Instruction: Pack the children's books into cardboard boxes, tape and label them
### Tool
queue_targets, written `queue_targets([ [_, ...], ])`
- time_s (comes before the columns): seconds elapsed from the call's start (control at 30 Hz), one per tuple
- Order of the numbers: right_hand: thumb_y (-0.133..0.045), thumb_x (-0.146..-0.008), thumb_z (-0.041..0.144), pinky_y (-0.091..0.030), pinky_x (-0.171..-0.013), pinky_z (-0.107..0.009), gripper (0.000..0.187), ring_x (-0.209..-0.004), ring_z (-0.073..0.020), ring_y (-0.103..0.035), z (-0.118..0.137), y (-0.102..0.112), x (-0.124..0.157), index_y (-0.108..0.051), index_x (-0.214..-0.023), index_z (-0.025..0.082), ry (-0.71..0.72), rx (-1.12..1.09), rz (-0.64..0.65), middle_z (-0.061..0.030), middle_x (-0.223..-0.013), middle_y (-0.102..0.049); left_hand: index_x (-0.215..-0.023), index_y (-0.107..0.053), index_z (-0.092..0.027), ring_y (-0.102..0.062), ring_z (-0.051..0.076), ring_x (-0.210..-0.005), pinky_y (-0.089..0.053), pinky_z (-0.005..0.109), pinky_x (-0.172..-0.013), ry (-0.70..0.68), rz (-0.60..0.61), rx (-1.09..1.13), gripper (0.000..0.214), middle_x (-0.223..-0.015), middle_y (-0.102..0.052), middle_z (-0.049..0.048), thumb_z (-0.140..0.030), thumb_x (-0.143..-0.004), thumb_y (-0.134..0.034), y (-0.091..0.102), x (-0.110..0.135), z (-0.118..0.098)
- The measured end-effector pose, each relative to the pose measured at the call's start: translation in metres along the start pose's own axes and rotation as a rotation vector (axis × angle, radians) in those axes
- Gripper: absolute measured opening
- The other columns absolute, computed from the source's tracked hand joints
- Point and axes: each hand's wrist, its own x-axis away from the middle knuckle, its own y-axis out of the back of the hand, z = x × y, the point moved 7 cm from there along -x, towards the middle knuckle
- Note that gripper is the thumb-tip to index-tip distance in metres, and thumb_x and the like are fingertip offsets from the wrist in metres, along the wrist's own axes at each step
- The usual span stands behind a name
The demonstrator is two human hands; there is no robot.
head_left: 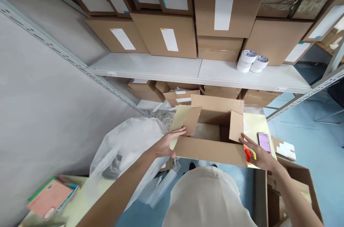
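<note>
Your left hand [166, 144], spread, touches the left flap [192, 122] of the open carton [211, 151]; your right hand [258, 153], half-open, its right flap [236, 126]. A phone [264, 144] lies right of the carton.

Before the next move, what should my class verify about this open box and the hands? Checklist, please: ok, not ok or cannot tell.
1. Left hand on left flap: ok.
2. Right hand at right flap: ok, fingertips by its edge.
3. Box open: ok, interior visible.
4. Right hand clear of red-and-yellow item: not ok, it lies close by.
5. Phone clear of box: ok, lies apart.
6. Box underside taped: cannot tell, hidden.
</note>
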Motion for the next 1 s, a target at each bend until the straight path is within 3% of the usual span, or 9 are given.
queue_targets([
  [0.1,-0.059,-0.079,0.028,-0.026,-0.121,-0.056,0.074,-0.152,-0.0299,-0.025,-0.002,-0.003,-0.003,-0.042,-0.151,0.027,0.001,0.132,0.036,-0.0057,-0.165,-0.026,-0.128,-0.067,-0.030,-0.034,0.040,-0.146,-0.018,0.053,-0.122,0.030,0.149,-0.299,0.108,-0.149,-0.052,0.0136,-0.073,-0.031,-0.084,-0.005,-0.003,-0.003],
  [0.2,-0.050,-0.091,0.046,-0.029,-0.120,-0.056,0.053,-0.147,-0.0310,-0.036,-0.001,-0.003,-0.014,-0.061,-0.137,0.021,0.033,-0.042,-0.074,-0.0107,-0.157,-0.041,-0.117,-0.072,-0.031,-0.040,0.037,-0.144,-0.018,0.052,-0.123,0.093,0.126,-0.314,0.078,-0.140,-0.061,0.0109,-0.064,-0.047,-0.083,-0.003,-0.010,0.006],
  [0.3,-0.043,-0.091,0.068,-0.041,-0.113,-0.055,0.062,-0.131,-0.0340,-0.056,-0.005,-0.004,-0.028,-0.075,-0.108,0.018,-0.022,-0.268,-0.295,-0.0165,-0.134,-0.065,-0.096,-0.072,-0.028,-0.057,0.034,-0.128,-0.036,0.051,-0.115,0.172,-0.140,-0.176,0.043,-0.115,-0.074,0.0110,-0.059,-0.066,-0.072,0.008,-0.015,0.026],
  [0.4,-0.055,-0.082,0.074,-0.053,-0.100,-0.051,0.060,-0.110,-0.0326,-0.068,-0.009,-0.009,-0.045,-0.075,-0.095,0.019,-0.093,-0.412,-0.438,-0.0155,-0.117,-0.072,-0.089,-0.061,-0.025,-0.070,0.028,-0.096,-0.054,0.045,-0.094,0.244,-0.549,0.013,0.037,-0.090,-0.071,0.0067,-0.054,-0.068,-0.070,0.025,-0.011,0.054],
  [0.47,-0.065,-0.074,0.073,-0.057,-0.094,-0.050,0.063,-0.107,-0.0317,-0.070,-0.011,-0.006,-0.058,-0.072,-0.108,0.020,-0.126,-0.487,-0.486,-0.0159,-0.123,-0.069,-0.097,-0.056,-0.024,-0.070,0.023,-0.085,-0.058,0.040,-0.084,0.286,-0.747,0.120,0.047,-0.093,-0.067,0.0042,-0.047,-0.062,-0.077,0.032,-0.010,0.069],
  [0.53,-0.070,-0.069,0.072,-0.057,-0.093,-0.050,0.081,-0.114,-0.0324,-0.067,-0.015,0.007,-0.075,-0.060,-0.131,0.021,-0.163,-0.506,-0.520,-0.0183,-0.138,-0.059,-0.106,-0.053,-0.023,-0.069,0.022,-0.089,-0.058,0.038,-0.083,0.344,-0.818,0.189,0.059,-0.105,-0.065,0.0060,-0.039,-0.058,-0.081,0.033,-0.014,0.081],
  [0.63,-0.056,-0.080,0.075,-0.053,-0.100,-0.048,0.089,-0.133,-0.0301,-0.054,-0.019,0.029,-0.113,-0.037,-0.151,0.025,-0.215,-0.475,-0.479,-0.0179,-0.156,-0.041,-0.120,-0.049,-0.022,-0.066,0.026,-0.110,-0.054,0.041,-0.095,0.388,-0.709,0.229,0.061,-0.123,-0.062,0.0115,-0.035,-0.067,-0.077,0.026,-0.029,0.084],
  [0.8,-0.031,-0.089,0.076,-0.051,-0.102,-0.046,0.084,-0.138,-0.0243,-0.050,-0.008,0.036,-0.168,-0.014,-0.158,0.032,-0.180,-0.515,-0.383,-0.0100,-0.160,-0.038,-0.144,-0.034,-0.010,-0.035,0.030,-0.147,-0.026,0.044,-0.122,0.403,-0.520,0.030,0.072,-0.155,-0.038,0.0238,-0.037,-0.084,-0.062,0.010,-0.041,0.072],
  [1.0,-0.024,-0.089,0.080,-0.050,-0.102,-0.046,0.078,-0.136,-0.0283,-0.051,-0.010,0.023,-0.149,-0.051,-0.136,0.024,-0.057,-0.439,-0.366,-0.0124,-0.161,-0.035,-0.153,-0.024,-0.009,-0.032,0.032,-0.148,-0.025,0.045,-0.123,0.425,-0.509,-0.070,0.084,-0.158,-0.034,0.0237,-0.040,-0.085,-0.062,0.002,-0.037,0.077],
])
